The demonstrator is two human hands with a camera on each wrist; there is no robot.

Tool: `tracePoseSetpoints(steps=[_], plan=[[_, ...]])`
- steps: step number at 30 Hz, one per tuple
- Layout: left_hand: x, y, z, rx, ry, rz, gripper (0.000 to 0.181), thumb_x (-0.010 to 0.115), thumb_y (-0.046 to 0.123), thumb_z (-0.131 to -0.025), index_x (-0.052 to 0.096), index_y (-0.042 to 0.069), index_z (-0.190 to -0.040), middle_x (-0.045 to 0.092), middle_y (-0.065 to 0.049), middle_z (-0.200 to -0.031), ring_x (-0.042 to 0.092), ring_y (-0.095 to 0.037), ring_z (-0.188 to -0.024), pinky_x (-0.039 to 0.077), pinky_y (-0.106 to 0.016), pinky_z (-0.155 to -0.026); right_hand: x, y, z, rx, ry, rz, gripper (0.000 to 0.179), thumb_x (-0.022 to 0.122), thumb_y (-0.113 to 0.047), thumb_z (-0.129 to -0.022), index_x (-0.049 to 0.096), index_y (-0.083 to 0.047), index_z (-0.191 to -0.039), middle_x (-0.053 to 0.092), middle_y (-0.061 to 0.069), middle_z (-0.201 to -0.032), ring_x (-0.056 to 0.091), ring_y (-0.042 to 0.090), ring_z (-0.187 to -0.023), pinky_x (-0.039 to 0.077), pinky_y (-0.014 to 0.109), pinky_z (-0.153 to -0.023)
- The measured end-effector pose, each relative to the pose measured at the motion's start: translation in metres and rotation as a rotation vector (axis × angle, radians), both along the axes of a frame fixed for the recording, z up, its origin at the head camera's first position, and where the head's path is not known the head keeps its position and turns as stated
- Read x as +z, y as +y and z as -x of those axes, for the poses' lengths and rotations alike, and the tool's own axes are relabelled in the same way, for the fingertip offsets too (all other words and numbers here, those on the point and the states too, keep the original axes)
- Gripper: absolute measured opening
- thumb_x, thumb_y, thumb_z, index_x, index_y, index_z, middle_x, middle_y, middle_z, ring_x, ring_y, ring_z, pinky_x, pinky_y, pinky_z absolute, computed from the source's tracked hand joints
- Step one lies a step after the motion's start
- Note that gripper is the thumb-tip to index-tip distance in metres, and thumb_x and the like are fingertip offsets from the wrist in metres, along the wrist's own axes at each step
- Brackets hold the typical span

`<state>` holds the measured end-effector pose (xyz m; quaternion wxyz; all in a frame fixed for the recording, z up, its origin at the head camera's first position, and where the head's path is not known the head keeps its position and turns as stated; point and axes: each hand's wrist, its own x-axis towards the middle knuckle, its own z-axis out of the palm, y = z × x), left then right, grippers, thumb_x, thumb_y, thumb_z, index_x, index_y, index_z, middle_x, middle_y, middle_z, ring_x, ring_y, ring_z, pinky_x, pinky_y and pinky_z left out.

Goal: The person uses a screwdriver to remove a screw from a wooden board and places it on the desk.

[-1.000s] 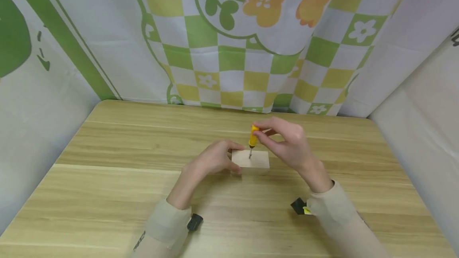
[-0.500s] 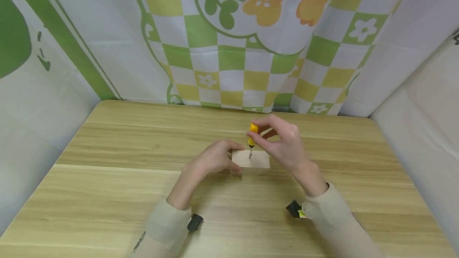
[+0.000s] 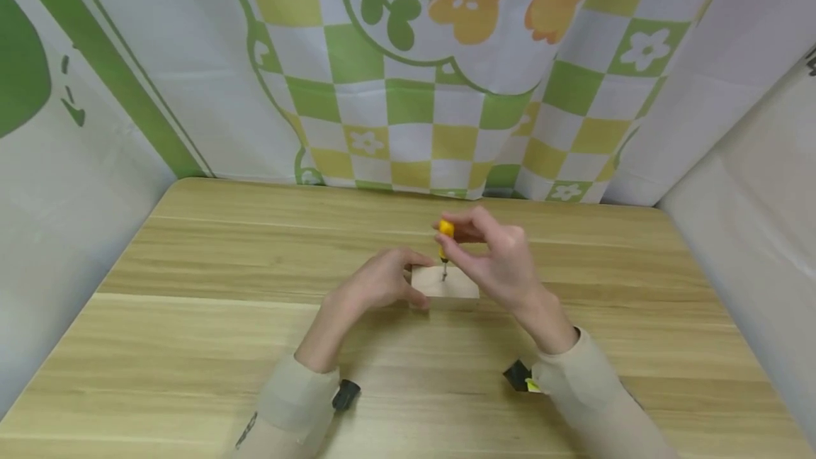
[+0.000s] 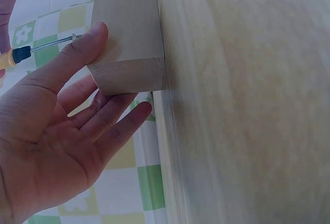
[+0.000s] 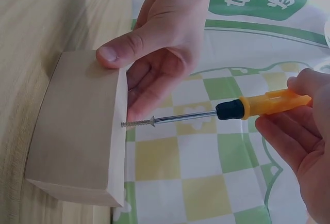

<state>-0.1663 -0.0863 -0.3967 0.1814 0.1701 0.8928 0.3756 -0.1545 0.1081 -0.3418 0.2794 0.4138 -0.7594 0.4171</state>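
right hand [image 3: 500,255] pinches screwdriver [image 5: 265,105] (against the screw [image 5: 138,124])

The pale rectangular wooden block [image 5: 77,126] is bare and matt, smooth across its broad faces, though its end face [image 4: 128,75] looks rougher, grain showing. The slim orange-yellow and black screwdriver [image 5: 233,109] has a smooth plastic-looking handle [image 5: 268,103], a duller black collar [image 5: 227,110] and a polished metal shaft [image 5: 188,116]. The small silvery metal screw [image 5: 138,124] is ridged with thread. From here the broad light-brown wood-grain table [image 3: 210,374] has a smooth, low sheen; the green, yellow and white checked curtain [image 3: 455,142] looks like softly creased cloth, and the beige sleeves [image 3: 296,395] are matt fabric.
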Motion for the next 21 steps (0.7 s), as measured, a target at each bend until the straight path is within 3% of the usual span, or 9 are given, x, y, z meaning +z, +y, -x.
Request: tracePoseSetpoints(steps=[14,21], plan=[[0.0017,0.0002,0.0000,0.018,-0.037,-0.014,0.060,0.088,0.013,-0.072,0.067,0.016,-0.129,0.069,0.002,-0.110,0.061,-0.012,-0.095,0.050,-0.031,-0.085,0.0038,0.0049,0.0019,0.029,-0.124,0.024,0.021,0.068,0.010,-0.084,0.061,0.004,-0.102,0.076,0.016,-0.095,0.075,0.025,-0.079,0.059,0.026,-0.067],[0.0024,0.0006,-0.0007,0.018,-0.040,-0.020,0.059,0.088,0.012,-0.071,0.068,0.017,-0.127,0.069,0.003,-0.109,0.061,-0.013,-0.094,0.050,-0.030,-0.084,0.0044,0.0077,0.0003,0.087,-0.209,0.004,0.023,0.061,0.011,-0.084,0.059,0.000,-0.104,0.075,0.014,-0.100,0.075,0.024,-0.085,0.059,0.025,-0.069]])
